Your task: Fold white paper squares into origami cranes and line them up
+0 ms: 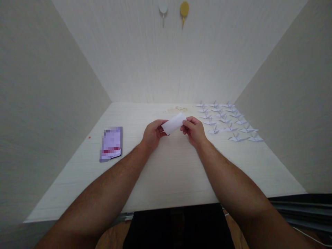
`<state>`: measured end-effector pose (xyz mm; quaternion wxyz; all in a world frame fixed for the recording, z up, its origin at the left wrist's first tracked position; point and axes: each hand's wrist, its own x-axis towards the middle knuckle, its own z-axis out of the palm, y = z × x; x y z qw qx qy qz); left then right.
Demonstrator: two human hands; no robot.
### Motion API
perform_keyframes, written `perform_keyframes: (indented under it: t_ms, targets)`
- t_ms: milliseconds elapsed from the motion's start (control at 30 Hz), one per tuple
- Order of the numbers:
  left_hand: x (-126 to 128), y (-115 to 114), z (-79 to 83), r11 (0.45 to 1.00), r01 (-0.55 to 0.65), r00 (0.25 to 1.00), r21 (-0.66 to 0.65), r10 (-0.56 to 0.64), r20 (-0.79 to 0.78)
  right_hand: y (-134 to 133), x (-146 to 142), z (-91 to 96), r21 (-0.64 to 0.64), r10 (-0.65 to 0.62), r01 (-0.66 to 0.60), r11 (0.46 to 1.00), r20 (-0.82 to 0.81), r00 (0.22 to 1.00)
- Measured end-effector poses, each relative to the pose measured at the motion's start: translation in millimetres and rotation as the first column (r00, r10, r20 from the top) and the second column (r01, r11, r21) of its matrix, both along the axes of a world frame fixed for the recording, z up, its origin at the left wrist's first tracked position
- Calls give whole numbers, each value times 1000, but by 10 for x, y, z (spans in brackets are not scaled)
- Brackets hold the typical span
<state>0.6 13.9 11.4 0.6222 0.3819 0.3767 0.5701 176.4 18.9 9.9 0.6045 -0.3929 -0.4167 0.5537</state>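
Note:
A small white rectangle of paper [173, 123], which looks folded, is held tilted above the table between both hands. My left hand [153, 134] grips its left end, with the thumb along the upper edge and the fingers curled beneath. At the opposite end, my right hand [194, 129] pinches the paper between thumb and fingers. Just right of that hand, several folded white paper cranes [224, 121] stand in rows on the table. Part of the paper's underside is hidden.
A tablet or phone with a blurred screen [112, 143] lies on the white table [166, 180] at the left. Walls enclose the back and both sides. A white hook [163, 7] and a yellow hook [184, 9] are on the back wall. A small orange dot [89, 137] shows far left.

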Motion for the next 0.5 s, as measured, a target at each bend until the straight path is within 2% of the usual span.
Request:
perform_keyframes:
  t_ms: [267, 500]
  targets:
    - [11, -39, -14, 996, 28, 990, 86, -15, -141, 18, -19, -32, 25, -23, 21, 999, 89, 996]
    - [10, -42, -48, 989, -65, 905, 130, 113, -409, 23, -40, -45, 74, -64, 57, 996, 103, 993]
